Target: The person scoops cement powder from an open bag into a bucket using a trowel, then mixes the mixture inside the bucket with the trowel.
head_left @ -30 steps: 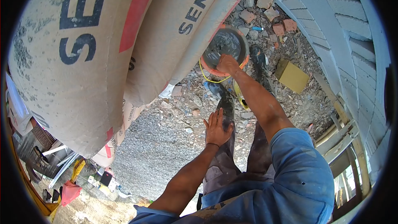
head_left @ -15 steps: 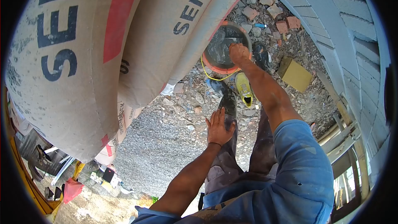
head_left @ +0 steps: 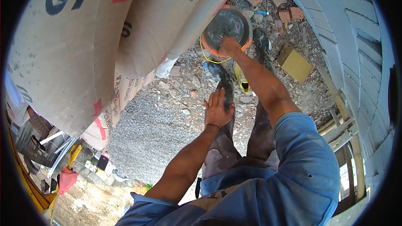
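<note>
My right hand (head_left: 230,47) is closed at the near rim of an orange-edged bucket (head_left: 249,42). What it grips is hidden by the fingers and the wet mix. Grey wet cement mix (head_left: 224,23) fills much of the bucket, with a rough, stirred patch just beyond my fist. A yellow cord or handle (head_left: 204,54) loops around the bucket's near side. My left hand (head_left: 218,111) lies flat on my left leg, fingers stretched out and holding nothing. My dark boots (head_left: 216,70) stand close to the bucket.
Large paper cement sacks (head_left: 75,67) tower at the left and overhang the bucket's side. Broken bricks (head_left: 284,15), a yellowish box (head_left: 296,65) and a yellow shoe (head_left: 241,78) lie on the rubble. A grey gravel pile (head_left: 142,142) spreads behind; white-grey boards (head_left: 351,29) line the right.
My right hand has moved left and slightly up in view, and a roughened patch now shows in the mix. The whole view has shifted a little. My left hand stays on the leg.
</note>
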{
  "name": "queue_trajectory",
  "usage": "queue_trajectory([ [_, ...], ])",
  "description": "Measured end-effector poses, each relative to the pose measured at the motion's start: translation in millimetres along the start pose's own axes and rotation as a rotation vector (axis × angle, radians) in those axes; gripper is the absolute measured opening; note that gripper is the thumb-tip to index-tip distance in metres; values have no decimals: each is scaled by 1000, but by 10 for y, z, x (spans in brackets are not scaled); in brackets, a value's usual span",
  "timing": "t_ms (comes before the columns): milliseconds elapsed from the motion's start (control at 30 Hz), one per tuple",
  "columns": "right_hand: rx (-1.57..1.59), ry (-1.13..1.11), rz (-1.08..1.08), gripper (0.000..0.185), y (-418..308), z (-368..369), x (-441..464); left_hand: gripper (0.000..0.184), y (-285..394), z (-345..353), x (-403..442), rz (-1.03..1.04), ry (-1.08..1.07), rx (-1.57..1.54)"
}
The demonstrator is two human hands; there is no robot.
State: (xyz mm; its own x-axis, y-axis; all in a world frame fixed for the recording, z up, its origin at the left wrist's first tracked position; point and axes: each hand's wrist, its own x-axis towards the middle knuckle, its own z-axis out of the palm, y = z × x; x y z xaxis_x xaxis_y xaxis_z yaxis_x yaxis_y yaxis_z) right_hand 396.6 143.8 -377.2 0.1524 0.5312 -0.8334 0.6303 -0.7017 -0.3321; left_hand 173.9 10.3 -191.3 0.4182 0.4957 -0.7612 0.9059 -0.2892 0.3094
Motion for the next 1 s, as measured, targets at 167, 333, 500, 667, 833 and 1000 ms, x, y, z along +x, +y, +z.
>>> queue_trajectory([
  [167,-50,101,-84,36,86,-586,-142,91,190,9,30,30,10,-20],
  [333,-337,319,-227,26,226,-594,241,91,261,-5,36,46,23,-31],
  [500,-180,411,32,26,379,-210,497,91,236,-5,-16,47,48,-54],
  [667,-589,248,-268,29,438,214,419,93,270,32,-51,62,60,-69],
  [833,-570,138,-259,38,265,330,211,94,259,27,-82,30,69,-121],
  [1000,-372,-13,-146,42,86,153,110,93,210,61,-109,27,79,-136],
])
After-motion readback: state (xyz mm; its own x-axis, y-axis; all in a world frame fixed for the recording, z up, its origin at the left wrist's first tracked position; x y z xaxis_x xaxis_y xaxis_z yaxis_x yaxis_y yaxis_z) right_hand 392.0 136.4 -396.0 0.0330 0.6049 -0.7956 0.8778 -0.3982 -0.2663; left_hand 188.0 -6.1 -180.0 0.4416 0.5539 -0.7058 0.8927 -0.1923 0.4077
